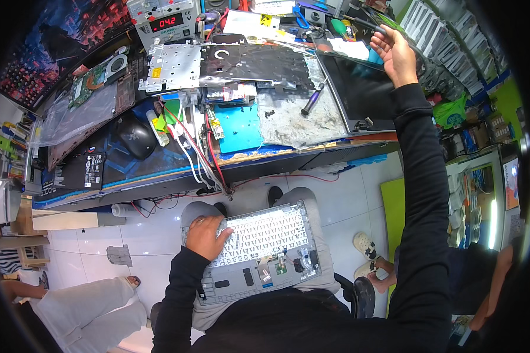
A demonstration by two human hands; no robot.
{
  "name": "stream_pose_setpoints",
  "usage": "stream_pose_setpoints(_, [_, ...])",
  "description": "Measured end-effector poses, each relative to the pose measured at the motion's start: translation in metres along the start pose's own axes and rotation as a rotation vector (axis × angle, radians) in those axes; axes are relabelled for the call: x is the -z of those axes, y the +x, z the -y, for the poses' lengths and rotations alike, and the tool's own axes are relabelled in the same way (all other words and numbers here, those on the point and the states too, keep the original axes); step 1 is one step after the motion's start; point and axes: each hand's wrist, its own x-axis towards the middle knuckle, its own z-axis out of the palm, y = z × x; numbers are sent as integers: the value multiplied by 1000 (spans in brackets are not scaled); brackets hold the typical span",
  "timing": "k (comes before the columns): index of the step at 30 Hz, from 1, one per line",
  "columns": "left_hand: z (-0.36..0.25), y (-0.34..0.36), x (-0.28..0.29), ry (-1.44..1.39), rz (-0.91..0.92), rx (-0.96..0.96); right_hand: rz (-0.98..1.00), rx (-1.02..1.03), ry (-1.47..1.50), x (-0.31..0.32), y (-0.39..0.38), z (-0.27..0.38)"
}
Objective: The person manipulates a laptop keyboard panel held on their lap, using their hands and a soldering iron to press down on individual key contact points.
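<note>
A grey laptop top case [235,286] lies across my lap with its inner side up. The white metal back of its keyboard [265,235] shows, with small boards and dark parts near the lower edge. My left hand [207,236] grips the case at its upper left corner, thumb laid over the keyboard back, fingertips partly hidden at the edge. At the far right of the bench, my right hand [396,56] is raised with curled fingers around a thin dark rod-like tool [365,22]. Beneath that hand lies a dark laptop screen [356,88].
On the bench are a purple-handled screwdriver [313,101], a dark metal laptop cover [247,63], a black mouse [134,136], a battery [79,172] and a power supply [165,23]. Cables [194,147] hang over the front edge. Other people's legs [94,306] show at both sides.
</note>
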Motion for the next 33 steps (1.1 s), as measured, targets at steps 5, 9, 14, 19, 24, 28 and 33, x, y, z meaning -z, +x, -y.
stream_pose_setpoints(5, [-1, 0, 2, 10, 14, 8, -13, -10, 1, -1, -2, 1])
stream_pose_setpoints(9, [-2, 1, 2, 8, 26, 14, 34, -4, -9, 0, -3, 3])
stream_pose_setpoints(14, [-2, 2, -2, 6, 23, 4, 64, -44, -71, -2, -7, 7])
stream_pose_setpoints(19, [0, -1, 3, 11, 26, 19, 331, -48, -542, -45, -49, 11])
stream_pose_setpoints(24, [-2, 1, 0, 8, 17, 10, 304, 17, -757, -77, -68, 3])
stream_pose_setpoints(28, [-3, 1, 1, 3, 37, 35, 367, 80, -839, -73, -54, 10])
stream_pose_setpoints(33, [0, 0, 1, 5, 14, 5, 376, 51, -817, -74, -53, 5])
